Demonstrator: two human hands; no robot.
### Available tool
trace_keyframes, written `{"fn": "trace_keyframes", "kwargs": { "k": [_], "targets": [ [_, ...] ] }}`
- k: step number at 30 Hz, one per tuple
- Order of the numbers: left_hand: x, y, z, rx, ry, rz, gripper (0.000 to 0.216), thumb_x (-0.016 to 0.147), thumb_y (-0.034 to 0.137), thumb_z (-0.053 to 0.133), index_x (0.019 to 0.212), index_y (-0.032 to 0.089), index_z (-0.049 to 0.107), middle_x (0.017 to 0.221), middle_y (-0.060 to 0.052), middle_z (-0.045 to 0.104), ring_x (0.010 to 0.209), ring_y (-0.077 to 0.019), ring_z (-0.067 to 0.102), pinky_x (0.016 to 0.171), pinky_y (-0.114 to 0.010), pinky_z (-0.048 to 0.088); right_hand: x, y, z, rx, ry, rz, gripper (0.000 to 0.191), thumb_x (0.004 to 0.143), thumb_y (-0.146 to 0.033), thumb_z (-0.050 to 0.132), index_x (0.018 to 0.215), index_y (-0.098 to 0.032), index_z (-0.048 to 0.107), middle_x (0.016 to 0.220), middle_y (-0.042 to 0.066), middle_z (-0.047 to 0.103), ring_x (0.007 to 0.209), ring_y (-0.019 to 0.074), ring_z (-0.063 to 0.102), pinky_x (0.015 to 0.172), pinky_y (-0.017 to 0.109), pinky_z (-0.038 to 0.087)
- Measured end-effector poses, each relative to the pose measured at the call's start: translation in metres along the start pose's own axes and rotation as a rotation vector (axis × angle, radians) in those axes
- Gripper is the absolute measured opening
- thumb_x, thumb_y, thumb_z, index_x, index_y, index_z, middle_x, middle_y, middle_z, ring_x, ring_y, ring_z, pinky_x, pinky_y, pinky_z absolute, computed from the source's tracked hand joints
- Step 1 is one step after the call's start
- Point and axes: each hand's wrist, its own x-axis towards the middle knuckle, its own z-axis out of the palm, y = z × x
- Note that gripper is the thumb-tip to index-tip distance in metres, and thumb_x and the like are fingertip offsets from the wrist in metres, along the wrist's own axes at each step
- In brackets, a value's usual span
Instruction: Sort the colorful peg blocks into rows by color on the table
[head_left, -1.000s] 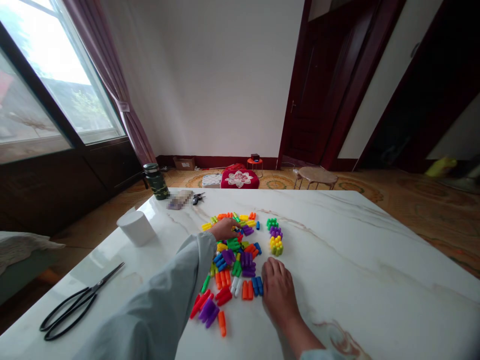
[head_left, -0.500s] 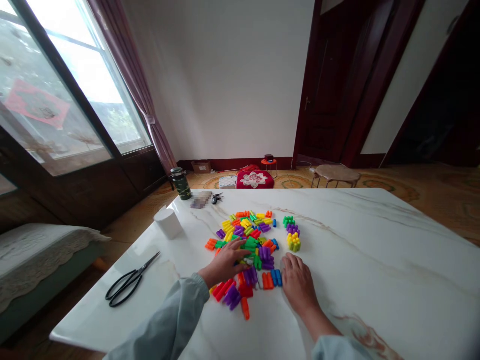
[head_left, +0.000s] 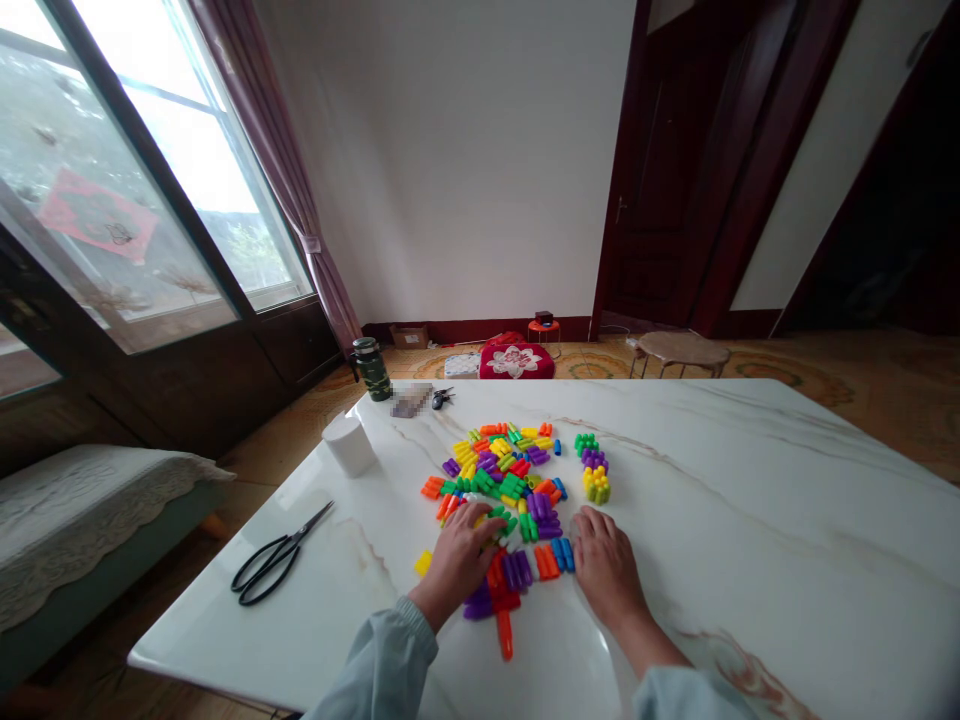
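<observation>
At our far left, beyond the left edge of the table, we see a bench with a white cover. On the table, black-handled scissors lie toward the near-left corner, their tips pointing to the far edge. Farther up the left edge we have a white roll, and at the far-left corner stands a camouflage-patterned flask. Just right of it, along the far edge, lie a pixelated item and a small dark object.

Next comes a yellow piece, just left of our left hand. This hand is palm down over the near-left side of the pile of plastic pieces, its fingers bent; we cannot tell whether they pinch anything. The pile spreads across the middle of the table, in many colors, and a red piece sticks out from it toward the near edge.

To the right of the pile, a short green, purple and yellow row stands apart, toward the far edge. Nearer us, our right hand rests palm down, fingers close together, just beside blue pieces; we cannot tell whether it holds anything.
</observation>
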Motion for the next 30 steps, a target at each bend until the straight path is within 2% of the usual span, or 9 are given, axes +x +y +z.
{"fn": "trace_keyframes", "kwargs": {
  "k": [6,10,13,19,23,25,28,30],
  "targets": [
    [0.008,0.008,0.002,0.030,0.007,-0.050,0.031,0.079,0.015,0.058,0.104,0.028,0.069,0.106,-0.006,0.064,0.100,-0.0232,0.058,0.090,-0.038,0.048,0.000,0.001,0.002,0.000,0.010,-0.007,0.028,0.088,-0.010,0.048,0.112,-0.017,0.061,0.123,0.011,0.061,0.115,0.0242,0.051,0.095,0.035,0.040],
    [0.013,0.012,0.001,0.070,0.004,-0.067,0.019,0.086,0.021,0.055,0.097,0.025,0.070,0.096,-0.006,0.065,0.095,-0.0230,0.059,0.085,-0.036,0.048,-0.001,0.001,0.003,0.000,0.016,-0.008,0.028,0.088,-0.010,0.047,0.111,-0.017,0.061,0.123,0.011,0.061,0.115,0.0241,0.051,0.094,0.035,0.040],
    [0.019,0.012,-0.001,0.101,-0.014,-0.059,0.026,0.093,0.024,0.047,0.087,0.024,0.071,0.089,-0.007,0.066,0.091,-0.0220,0.060,0.082,-0.035,0.047,-0.001,0.001,0.003,-0.003,0.019,-0.011,0.028,0.088,-0.011,0.048,0.112,-0.018,0.061,0.123,0.011,0.061,0.115,0.0240,0.051,0.094,0.035,0.040],
    [0.046,0.001,-0.008,0.146,0.003,-0.092,0.023,0.089,0.021,0.053,0.105,0.025,0.069,0.108,-0.006,0.066,0.104,-0.0233,0.059,0.093,-0.037,0.044,-0.002,0.002,0.005,-0.008,0.026,-0.011,0.028,0.089,-0.012,0.047,0.113,-0.018,0.060,0.124,0.011,0.061,0.116,0.0240,0.050,0.095,0.035,0.039],
    [0.075,-0.016,-0.011,0.246,-0.060,-0.251,0.043,0.084,0.023,0.058,0.127,0.022,0.059,0.131,-0.012,0.056,0.121,-0.0286,0.051,0.101,-0.042,0.041,-0.001,0.001,0.004,-0.008,0.012,0.000,0.029,0.089,-0.012,0.047,0.114,-0.017,0.061,0.125,0.011,0.061,0.117,0.0241,0.050,0.096,0.035,0.039],
    [0.086,-0.026,-0.011,0.250,-0.117,-0.297,0.051,0.082,0.028,0.061,0.131,0.019,0.055,0.130,-0.015,0.056,0.120,-0.0305,0.052,0.100,-0.044,0.042,0.000,0.000,0.001,-0.001,-0.002,0.008,0.028,0.089,-0.012,0.048,0.113,-0.017,0.062,0.125,0.011,0.061,0.116,0.0245,0.050,0.096,0.036,0.039],
    [0.098,-0.036,-0.008,0.209,-0.201,-0.254,0.066,0.073,0.035,0.070,0.136,0.023,0.051,0.130,-0.012,0.057,0.120,-0.0298,0.053,0.100,-0.042,0.044,0.001,-0.002,-0.002,0.012,-0.021,0.020,0.028,0.090,-0.012,0.046,0.113,-0.016,0.062,0.126,0.011,0.060,0.115,0.0246,0.050,0.095,0.036,0.039],
    [0.102,-0.036,-0.004,0.196,-0.247,-0.172,0.081,0.065,0.029,0.075,0.141,0.029,0.046,0.142,-0.008,0.048,0.131,-0.0307,0.045,0.107,-0.043,0.038,0.001,-0.003,-0.002,0.017,-0.029,0.025,0.028,0.091,-0.013,0.046,0.114,-0.016,0.062,0.126,0.011,0.060,0.115,0.0245,0.050,0.095,0.036,0.039]
  ]
}}
